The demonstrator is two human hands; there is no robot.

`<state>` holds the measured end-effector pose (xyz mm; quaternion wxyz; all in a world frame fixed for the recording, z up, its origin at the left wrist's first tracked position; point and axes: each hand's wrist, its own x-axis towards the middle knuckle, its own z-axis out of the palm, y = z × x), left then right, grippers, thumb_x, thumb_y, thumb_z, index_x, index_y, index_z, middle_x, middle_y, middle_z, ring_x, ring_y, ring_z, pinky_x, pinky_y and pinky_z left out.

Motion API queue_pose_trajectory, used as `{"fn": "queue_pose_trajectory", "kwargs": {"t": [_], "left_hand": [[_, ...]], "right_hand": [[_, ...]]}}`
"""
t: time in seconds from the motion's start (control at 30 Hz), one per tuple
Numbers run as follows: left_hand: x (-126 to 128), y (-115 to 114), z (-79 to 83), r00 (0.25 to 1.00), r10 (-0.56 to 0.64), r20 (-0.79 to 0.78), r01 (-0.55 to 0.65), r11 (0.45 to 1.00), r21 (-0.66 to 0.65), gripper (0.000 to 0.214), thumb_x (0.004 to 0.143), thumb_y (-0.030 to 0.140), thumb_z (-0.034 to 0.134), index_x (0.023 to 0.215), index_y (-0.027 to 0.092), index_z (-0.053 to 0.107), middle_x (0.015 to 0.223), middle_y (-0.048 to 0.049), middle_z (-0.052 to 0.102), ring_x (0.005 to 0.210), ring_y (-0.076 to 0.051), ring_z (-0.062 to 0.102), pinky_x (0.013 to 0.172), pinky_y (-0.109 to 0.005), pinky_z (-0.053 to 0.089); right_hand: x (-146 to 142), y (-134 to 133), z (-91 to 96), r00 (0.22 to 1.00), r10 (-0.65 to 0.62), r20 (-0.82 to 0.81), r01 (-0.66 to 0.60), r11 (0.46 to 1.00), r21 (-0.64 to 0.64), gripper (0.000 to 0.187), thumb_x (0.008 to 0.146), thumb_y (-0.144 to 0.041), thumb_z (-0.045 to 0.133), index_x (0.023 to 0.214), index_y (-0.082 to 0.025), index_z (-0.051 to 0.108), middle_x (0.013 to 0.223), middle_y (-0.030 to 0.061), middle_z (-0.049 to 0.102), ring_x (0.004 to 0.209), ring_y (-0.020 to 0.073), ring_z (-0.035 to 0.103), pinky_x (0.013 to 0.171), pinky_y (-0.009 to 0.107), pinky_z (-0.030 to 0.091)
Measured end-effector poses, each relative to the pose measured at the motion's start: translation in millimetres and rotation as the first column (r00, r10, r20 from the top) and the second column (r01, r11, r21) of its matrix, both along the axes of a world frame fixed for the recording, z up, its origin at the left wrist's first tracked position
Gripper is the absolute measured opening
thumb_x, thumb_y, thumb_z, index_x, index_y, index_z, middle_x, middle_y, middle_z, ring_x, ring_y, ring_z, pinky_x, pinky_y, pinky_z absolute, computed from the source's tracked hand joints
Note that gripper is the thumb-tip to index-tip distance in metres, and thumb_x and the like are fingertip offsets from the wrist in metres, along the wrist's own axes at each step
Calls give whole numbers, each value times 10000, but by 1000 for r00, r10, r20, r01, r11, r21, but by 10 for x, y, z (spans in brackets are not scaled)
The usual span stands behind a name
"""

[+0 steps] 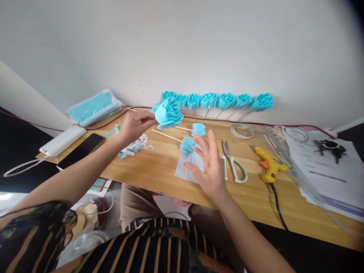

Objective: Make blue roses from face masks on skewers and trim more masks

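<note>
L hand (139, 127) pinches blue flower (170, 113) near base, R hand (210, 168) spread, empty; bloom prob. light, crushable, best held low.

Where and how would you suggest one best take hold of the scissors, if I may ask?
Probably by the pale handle loops, from the near side with the right hand: the scissors lie flat, loops nearer, blades pointing away.

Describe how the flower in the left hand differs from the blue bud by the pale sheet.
The flower is held up in the left hand; the bud is down at the pale sheet. The flower is full, with many layered petals; the bud looks smaller and plainer. Both are light blue.
</note>
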<state>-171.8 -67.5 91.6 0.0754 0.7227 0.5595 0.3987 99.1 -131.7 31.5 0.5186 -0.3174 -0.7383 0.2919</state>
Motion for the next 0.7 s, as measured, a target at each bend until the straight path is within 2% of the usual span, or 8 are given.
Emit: {"fn": "queue_pose_trajectory", "kwargs": {"t": [0.07,0.13,0.27,0.4,0.47,0.57,0.7], "left_hand": [[179,-113,-34,998,-52,27,53,998,-46,312,850,469,595,820,209,765,735,-29,716,666,-164,607,617,-289,446],[296,-183,-67,993,-96,67,102,990,-100,320,841,490,590,822,220,760,709,-21,702,626,-153,587,581,-285,429],[396,-258,-126,979,-179,99,193,969,-155,320,847,509,578,832,242,754,716,-20,704,622,-154,582,568,-285,426],[427,-295,-196,969,-221,113,236,961,-143,275,862,445,575,803,230,735,672,-10,672,577,-136,529,546,-269,399],[436,-299,-233,964,-238,114,251,961,-113,243,862,387,578,765,209,712,627,6,630,550,-117,490,535,-249,376],[441,-304,-267,953,-284,102,291,954,-71,240,873,338,584,730,174,686,577,28,561,537,-96,451,528,-215,351],[427,-341,-252,931,-352,102,360,929,-80,217,904,311,615,788,149,702,613,26,584,570,-90,476,553,-191,376]], "right_hand": [[-106,166,67,1000,9,2,-9,1000,-4,976,981,-429,595,1607,-348,-149,1627,146,365,1495,240,393,1111,485,504],[-187,319,119,1000,20,22,-19,1000,-11,1038,981,-443,596,1566,-377,-259,1646,146,319,1505,234,374,1106,499,507],[-250,488,211,998,53,22,-53,999,-14,1049,987,-457,578,1529,-413,-319,1653,130,305,1479,216,417,1078,467,540],[-287,470,301,995,66,75,-65,998,-24,1053,994,-476,554,1516,-392,-356,1654,121,309,1407,226,507,1014,402,588],[-325,439,323,995,80,53,-78,996,-37,1063,978,-485,581,1547,-372,-309,1609,131,386,1349,236,561,1006,406,589],[-383,410,306,990,109,-93,-111,994,-14,1070,923,-484,671,1610,-354,-138,1438,130,562,1198,252,655,965,425,603],[-413,402,244,963,133,-235,-129,991,33,1033,876,-448,736,1629,-347,36,1296,109,635,1103,267,686,925,436,613]]}}
